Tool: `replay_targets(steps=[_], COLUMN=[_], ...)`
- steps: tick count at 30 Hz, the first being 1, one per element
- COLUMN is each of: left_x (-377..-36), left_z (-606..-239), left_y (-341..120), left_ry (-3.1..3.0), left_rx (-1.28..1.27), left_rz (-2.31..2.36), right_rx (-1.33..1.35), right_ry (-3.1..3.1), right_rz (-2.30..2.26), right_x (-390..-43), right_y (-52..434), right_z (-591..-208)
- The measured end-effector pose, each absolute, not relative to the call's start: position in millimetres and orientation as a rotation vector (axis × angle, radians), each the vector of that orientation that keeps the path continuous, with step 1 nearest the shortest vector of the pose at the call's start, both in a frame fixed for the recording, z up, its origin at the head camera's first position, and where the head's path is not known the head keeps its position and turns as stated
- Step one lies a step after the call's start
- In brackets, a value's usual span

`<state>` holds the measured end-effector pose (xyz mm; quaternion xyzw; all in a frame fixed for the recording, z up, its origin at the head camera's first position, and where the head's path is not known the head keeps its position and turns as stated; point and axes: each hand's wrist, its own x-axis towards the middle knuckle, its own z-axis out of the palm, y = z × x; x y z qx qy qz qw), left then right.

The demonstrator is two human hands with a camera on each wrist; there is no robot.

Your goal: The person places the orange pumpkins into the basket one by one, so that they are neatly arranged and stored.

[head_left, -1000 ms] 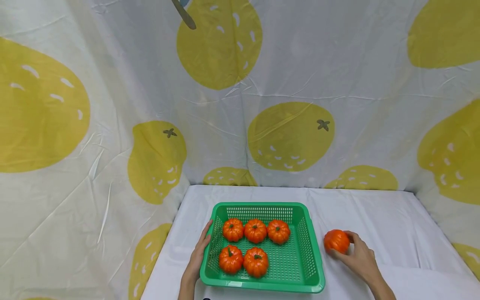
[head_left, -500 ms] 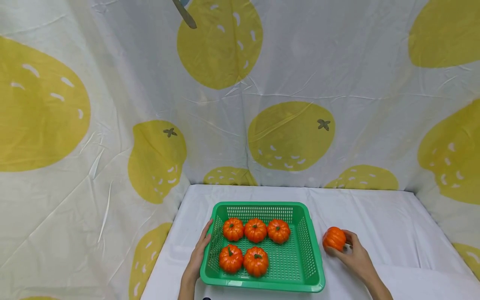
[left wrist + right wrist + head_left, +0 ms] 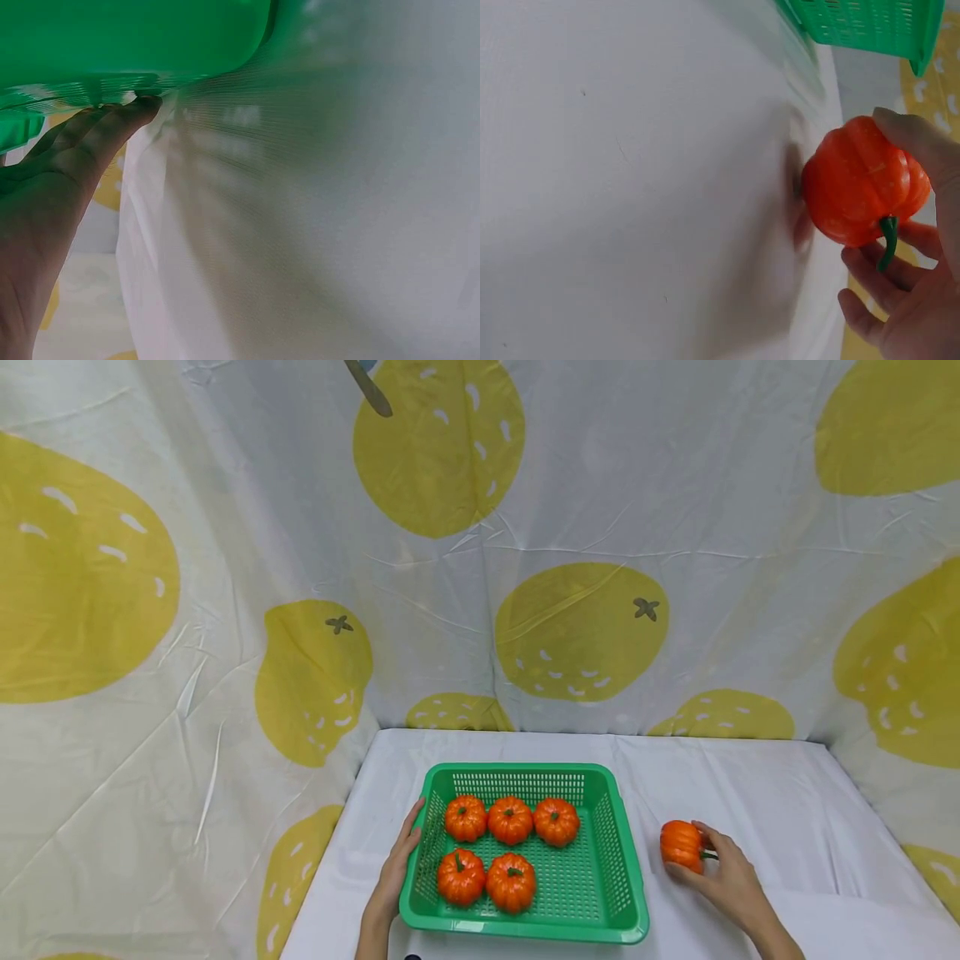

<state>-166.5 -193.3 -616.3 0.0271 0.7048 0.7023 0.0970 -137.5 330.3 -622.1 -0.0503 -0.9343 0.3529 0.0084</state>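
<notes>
A green mesh basket (image 3: pixel 612 868) sits on the white table and holds several small orange pumpkins (image 3: pixel 510 820). My left hand (image 3: pixel 395 872) lies flat against the basket's left wall (image 3: pixel 112 45), fingers straight. To the right of the basket, my right hand (image 3: pixel 722 872) grips one more orange pumpkin (image 3: pixel 681 845) with a green stem, tipped on its side just above the cloth. In the right wrist view my fingers (image 3: pixel 907 135) curl round that pumpkin (image 3: pixel 862 184), and the basket corner (image 3: pixel 870 26) shows at the top.
The table is covered in white cloth (image 3: pixel 787 802), with bare cloth right of and behind the basket. A curtain printed with yellow fruit (image 3: pixel 577 627) closes off the back and both sides. A grey rod tip (image 3: pixel 367 387) pokes in at the top.
My right hand has shifted the pumpkin a little to the right and turned it so the stem points sideways. The left hand and basket have stayed put.
</notes>
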Motion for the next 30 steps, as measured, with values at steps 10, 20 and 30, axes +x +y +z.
replay_targets(steps=[10,20,30], left_x=[-166.4,-166.0,-166.3], left_z=[-615.8,-615.7,-616.1], left_y=[-192.9,-193.8,-193.6], left_ry=[2.080,2.072,2.070], left_rx=[0.073,0.079,0.076], left_rz=[2.078,2.084,2.084], right_rx=[-0.158,-0.055,-0.091], right_ry=[-2.899,-2.898,-2.872], right_rz=[1.212,0.944,1.055], right_x=[-139.7,-135.6,-139.1], right_y=[321.2,330.9,326.1], right_z=[-628.2,-627.0,-633.6])
